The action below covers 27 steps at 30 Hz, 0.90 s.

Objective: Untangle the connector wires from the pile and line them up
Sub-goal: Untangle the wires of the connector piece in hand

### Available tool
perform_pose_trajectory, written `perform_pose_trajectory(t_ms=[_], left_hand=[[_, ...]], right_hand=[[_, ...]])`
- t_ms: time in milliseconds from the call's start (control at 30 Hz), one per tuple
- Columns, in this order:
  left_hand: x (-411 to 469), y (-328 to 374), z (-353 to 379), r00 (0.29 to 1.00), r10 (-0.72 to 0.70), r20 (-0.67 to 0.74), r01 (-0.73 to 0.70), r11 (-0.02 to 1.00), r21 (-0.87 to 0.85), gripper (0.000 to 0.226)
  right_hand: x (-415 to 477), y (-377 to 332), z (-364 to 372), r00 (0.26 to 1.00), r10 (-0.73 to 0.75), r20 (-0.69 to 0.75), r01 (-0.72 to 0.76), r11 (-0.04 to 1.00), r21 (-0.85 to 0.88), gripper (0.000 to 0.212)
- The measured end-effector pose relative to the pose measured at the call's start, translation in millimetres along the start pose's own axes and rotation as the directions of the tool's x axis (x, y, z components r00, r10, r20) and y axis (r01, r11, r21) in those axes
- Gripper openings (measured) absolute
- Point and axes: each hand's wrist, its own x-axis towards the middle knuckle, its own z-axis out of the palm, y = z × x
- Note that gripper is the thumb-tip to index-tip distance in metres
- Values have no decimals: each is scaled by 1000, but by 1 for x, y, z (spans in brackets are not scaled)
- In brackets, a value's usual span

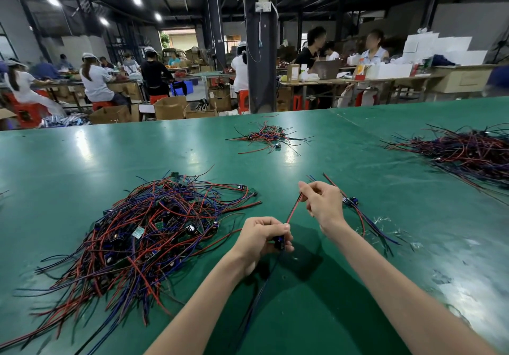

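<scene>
Head view: left hand [261, 240] grips a connector [279, 243], right hand [323, 203] pinches its red wire [294, 210]. The pile [151, 230] lies to their left.

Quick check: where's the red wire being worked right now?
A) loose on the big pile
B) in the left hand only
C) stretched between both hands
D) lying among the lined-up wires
C: the red wire runs taut from the left hand, gripping its connector end, up to the right hand pinching it, off the big pile.
</scene>
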Motion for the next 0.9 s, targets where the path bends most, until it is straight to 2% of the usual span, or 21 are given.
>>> perform_pose_trajectory(t_ms=[100, 133, 200, 267, 333, 400, 467, 567, 733, 900], left_hand=[[1, 4, -3, 996, 22, -81, -24, 999, -23, 34], [1, 7, -4, 991, 34, -132, -39, 999, -36, 33], [4, 10, -8, 966, 60, -251, -77, 995, -58, 29], [6, 14, -12, 931, 79, -357, -105, 993, -54, 26], [8, 15, -18, 900, 91, -427, -124, 991, -51, 26], [8, 17, -22, 882, 101, -460, -129, 991, -29, 23], [9, 17, -24, 877, 109, -468, -126, 992, -5, 21], [10, 17, -24, 895, 85, -439, -91, 996, 6, 18], [10, 14, -25, 966, 21, -259, -26, 1000, -15, 3], [9, 9, -26, 968, 107, -228, -102, 994, 31, 21]], right_hand=[[-2, -8, -2, 978, 178, 109, -194, 967, 167, 31], [-5, -11, -1, 954, 249, 166, -278, 943, 185, 37], [-16, -17, 1, 888, 335, 316, -386, 915, 114, 45], [-30, -19, 7, 789, 347, 506, -390, 920, -23, 40], [-46, -20, 14, 677, 316, 664, -312, 941, -129, 27], [-58, -18, 22, 629, 262, 732, -238, 961, -139, 15], [-65, -16, 28, 646, 209, 734, -207, 974, -95, 17], [-69, -15, 31, 692, 200, 693, -245, 969, -36, 17], [-65, -17, 26, 766, 196, 612, -275, 961, 37, 12], [-65, -14, 25, 759, 244, 603, -310, 951, 5, 10]])
